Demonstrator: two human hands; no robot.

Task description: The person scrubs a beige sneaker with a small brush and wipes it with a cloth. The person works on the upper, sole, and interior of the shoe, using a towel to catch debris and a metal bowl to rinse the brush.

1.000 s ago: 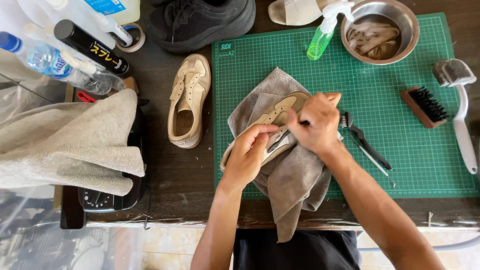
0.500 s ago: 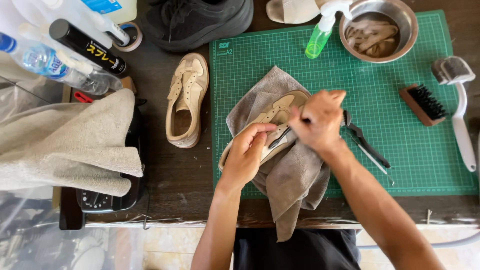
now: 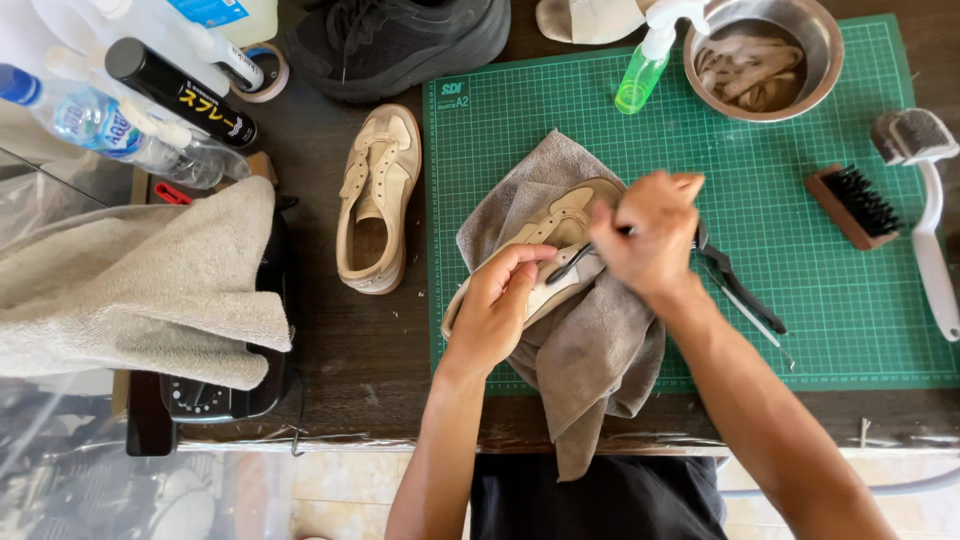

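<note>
Head view: your left hand (image 3: 497, 305) grips the side of a beige shoe (image 3: 556, 235), fingers curled over its edge, pinning it on a grey cloth (image 3: 585, 360) that lies on the green cutting mat (image 3: 800, 290), near the mat's left edge. Your right hand (image 3: 652, 233) is closed around a thin dark tool (image 3: 572, 262), its tip touching the shoe's upper just beside your left fingertips. A second beige shoe (image 3: 377, 200) lies on the dark table to the left, off the mat. Just right of your right hand rests a black-handled brush (image 3: 740, 290). Farther right sit a wooden brush (image 3: 852, 207) and a white-handled brush (image 3: 930, 220). At the far edge stand a green spray bottle (image 3: 640, 75) and a steel bowl (image 3: 823, 60).
</note>
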